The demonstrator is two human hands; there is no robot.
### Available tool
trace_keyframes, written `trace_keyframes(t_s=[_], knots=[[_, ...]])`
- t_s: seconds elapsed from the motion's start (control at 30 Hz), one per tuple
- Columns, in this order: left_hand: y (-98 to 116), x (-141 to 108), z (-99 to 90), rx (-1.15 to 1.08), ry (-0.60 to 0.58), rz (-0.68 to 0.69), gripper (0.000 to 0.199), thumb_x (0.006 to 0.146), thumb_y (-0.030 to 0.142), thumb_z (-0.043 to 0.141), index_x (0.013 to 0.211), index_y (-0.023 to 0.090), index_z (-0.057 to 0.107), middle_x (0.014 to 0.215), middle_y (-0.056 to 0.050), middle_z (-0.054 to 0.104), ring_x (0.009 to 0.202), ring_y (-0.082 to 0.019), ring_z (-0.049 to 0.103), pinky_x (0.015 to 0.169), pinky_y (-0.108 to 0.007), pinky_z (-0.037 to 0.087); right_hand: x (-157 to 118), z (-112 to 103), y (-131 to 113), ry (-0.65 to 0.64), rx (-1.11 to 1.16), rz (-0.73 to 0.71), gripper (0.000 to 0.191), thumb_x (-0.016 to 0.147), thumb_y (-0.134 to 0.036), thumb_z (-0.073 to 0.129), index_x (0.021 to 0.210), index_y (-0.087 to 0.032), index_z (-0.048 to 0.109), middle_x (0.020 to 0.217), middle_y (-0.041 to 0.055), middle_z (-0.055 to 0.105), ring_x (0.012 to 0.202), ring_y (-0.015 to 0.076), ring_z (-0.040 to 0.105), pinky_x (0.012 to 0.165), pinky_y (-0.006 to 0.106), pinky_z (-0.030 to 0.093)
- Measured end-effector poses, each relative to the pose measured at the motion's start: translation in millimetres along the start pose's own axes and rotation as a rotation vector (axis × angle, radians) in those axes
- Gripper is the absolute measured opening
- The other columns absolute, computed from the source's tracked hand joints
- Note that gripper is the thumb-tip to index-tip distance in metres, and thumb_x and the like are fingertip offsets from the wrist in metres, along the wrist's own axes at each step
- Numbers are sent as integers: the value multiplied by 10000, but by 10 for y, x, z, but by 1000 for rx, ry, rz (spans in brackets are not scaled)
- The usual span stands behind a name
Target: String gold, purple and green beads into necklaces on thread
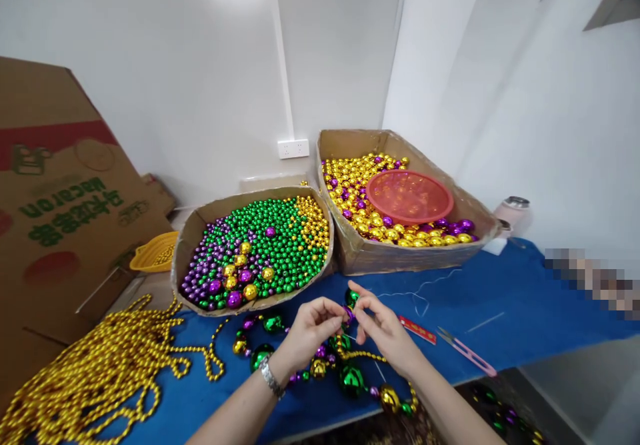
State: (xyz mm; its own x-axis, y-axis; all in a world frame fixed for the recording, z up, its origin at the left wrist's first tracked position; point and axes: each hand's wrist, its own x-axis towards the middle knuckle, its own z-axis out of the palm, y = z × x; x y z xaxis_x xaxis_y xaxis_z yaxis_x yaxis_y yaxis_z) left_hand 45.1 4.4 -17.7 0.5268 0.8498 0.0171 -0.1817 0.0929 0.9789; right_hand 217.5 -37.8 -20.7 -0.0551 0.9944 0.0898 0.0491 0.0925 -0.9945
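My left hand (320,325), with a metal watch on its wrist, has its fingers pinched on a purple bead (348,314). Close beside it on the right, my right hand (375,318) is closed at the fingertips, near the purple bead and a green bead (352,296); what it pinches is too small to make out. Below both hands, a strand of large green, gold and purple beads (351,378) lies on the blue cloth (450,298). A thin white thread (419,296) runs over the cloth behind my right hand.
Two cardboard boxes of loose beads (253,258) (400,258) stand behind, the right one holding a red basket (410,196). Gold bead strands (100,365) pile at left. Pink-handled snips (470,353), a red card (418,330) and a bottle (513,212) are right.
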Motion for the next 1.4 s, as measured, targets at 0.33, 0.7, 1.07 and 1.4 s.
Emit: trace_keyframes(t_s=[0.33,0.7,1.07,1.4], knots=[[-18,-7,-58,19,-26,78,99,781,238,661,797,141,651,751,-40,644,631,-131,587,618,-258,464,169,1,-21,-138,-194,-47,327,910,-516,403,836,-208,482,718,-14,593,586,125,616,544,244,493],[22,-132,-34,914,-2,509,315,866,75,382,1061,170,611,989,-109,551,901,-188,548,788,-324,474,89,-111,-112,-83,-600,-201,248,915,-381,447,818,-229,616,794,39,622,758,176,581,697,278,430],[78,-59,-79,531,55,235,181,839,251,550,715,159,645,911,-85,592,844,-183,557,778,-305,440,70,-195,-313,-80,-504,-186,220,897,-388,498,800,-236,624,795,18,588,778,173,529,737,290,391],[18,-59,-154,-743,56,-13,284,754,288,630,525,156,525,1076,-102,657,1162,-287,506,1009,-462,351,-141,-101,118,229,302,56,351,899,-570,361,815,-245,465,949,40,607,549,109,475,448,238,383]])
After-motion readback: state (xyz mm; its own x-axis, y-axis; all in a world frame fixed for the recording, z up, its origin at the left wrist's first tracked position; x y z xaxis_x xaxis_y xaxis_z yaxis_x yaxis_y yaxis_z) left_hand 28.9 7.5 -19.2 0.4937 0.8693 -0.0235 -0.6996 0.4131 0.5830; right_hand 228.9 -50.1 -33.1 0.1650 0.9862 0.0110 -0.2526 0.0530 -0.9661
